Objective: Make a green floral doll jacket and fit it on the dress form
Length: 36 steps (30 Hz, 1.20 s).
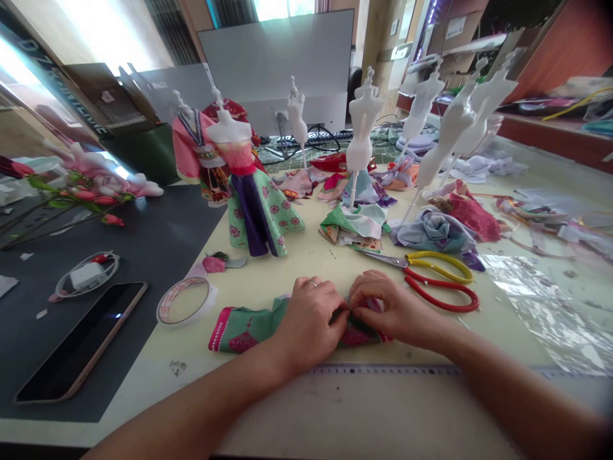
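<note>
Left hand [313,319] and right hand [390,310] pretty much touching, both pinched closed on green cloth [256,324] with pink ends, lying on tabletop [258,409] just behind ruler [383,370]. Scissors [406,262] off right.

Single head-worn view, looking forward and down, close over the table [287,421], monitor [282,57] beyond
</note>
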Available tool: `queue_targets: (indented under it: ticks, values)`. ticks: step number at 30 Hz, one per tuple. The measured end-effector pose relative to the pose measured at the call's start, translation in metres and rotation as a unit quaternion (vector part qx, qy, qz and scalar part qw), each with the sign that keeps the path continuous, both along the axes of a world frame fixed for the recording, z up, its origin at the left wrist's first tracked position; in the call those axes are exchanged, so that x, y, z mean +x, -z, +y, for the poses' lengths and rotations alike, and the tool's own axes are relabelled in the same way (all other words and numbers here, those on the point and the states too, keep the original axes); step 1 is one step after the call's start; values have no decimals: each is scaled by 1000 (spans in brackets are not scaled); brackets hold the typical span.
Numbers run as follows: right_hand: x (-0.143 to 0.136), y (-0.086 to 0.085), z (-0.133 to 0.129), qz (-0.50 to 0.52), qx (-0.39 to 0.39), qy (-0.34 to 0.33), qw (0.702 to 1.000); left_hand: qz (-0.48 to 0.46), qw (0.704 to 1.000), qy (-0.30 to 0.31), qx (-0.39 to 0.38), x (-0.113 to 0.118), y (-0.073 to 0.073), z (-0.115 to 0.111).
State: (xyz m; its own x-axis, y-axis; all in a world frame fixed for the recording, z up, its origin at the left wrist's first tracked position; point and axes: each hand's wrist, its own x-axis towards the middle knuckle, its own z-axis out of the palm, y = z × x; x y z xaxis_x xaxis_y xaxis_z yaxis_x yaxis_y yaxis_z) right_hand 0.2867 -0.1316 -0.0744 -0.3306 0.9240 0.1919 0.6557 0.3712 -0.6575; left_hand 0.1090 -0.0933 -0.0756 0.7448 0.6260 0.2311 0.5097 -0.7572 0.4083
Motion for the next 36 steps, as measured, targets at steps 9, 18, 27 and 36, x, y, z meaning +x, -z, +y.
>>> queue_targets:
  ticks: [9, 18, 27, 36]
  values:
    - [-1, 1, 0, 0, 2, 1, 1000, 3, 1000, 3, -5, 1, -2, 0]
    - [-1, 1, 0, 1, -3, 4, 1000, 1, 1000, 4, -11, 1, -2, 0]
    - [0, 2, 0, -6, -3, 6, 1000, 3, 1000, 0, -20, 2, -4, 0]
    - [-1, 0, -1, -2, -9, 11, 1000, -6, 1000, -6, -26, 1, -5, 2]
